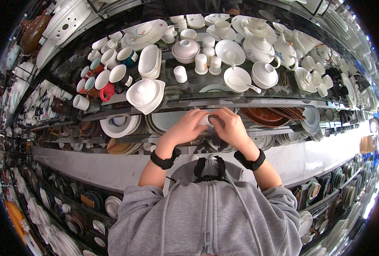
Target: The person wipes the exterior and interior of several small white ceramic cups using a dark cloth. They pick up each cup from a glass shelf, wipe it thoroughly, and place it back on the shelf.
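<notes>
In front of my chest, at the shelf's front edge, my left hand is closed around a small white ceramic piece, mostly hidden by the fingers. My right hand meets it from the other side. A dark, soft-looking cloth is pinched in my right fingers against the white piece. Beyond my hands, on the glass shelf, a white ceramic shaker stands upright. Two more shakers, a left one and a right one, stand behind it, with others further back.
Left are mugs, including a red mug, and a lidded white tureen close to the edge. On the right stand a bowl with a spoon, a lidded pot and a teapot. Brown plates lie on the shelf below.
</notes>
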The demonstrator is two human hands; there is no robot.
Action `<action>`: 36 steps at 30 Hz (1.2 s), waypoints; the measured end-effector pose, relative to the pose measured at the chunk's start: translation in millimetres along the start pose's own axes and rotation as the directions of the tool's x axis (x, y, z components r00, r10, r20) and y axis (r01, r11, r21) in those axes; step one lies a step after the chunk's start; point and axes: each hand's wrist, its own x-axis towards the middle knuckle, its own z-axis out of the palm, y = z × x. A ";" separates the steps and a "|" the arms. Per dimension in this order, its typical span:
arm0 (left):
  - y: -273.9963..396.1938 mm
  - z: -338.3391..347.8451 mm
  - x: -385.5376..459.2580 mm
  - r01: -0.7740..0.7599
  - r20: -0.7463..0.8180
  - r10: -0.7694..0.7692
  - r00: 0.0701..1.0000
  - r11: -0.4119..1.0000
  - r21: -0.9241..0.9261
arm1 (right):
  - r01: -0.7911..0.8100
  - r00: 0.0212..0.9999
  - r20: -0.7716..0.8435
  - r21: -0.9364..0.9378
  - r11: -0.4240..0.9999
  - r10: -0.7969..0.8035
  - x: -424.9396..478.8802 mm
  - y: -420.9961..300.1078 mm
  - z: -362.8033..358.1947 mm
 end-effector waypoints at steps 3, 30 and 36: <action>7.8 -2.0 3.8 0.003 -0.054 0.001 0.999 0.998 0.063 | -0.134 0.990 -0.026 0.102 0.986 0.137 -2.9 6.1 5.2; -50.0 -3.6 54.4 0.245 -0.554 -0.048 0.831 0.926 0.287 | -0.378 0.882 -0.141 0.357 0.854 0.450 -14.1 8.2 -38.3; -72.9 11.0 76.1 0.297 -0.522 -0.188 0.832 0.946 0.132 | -0.422 0.865 -0.120 0.350 0.836 0.487 -19.9 20.2 -39.6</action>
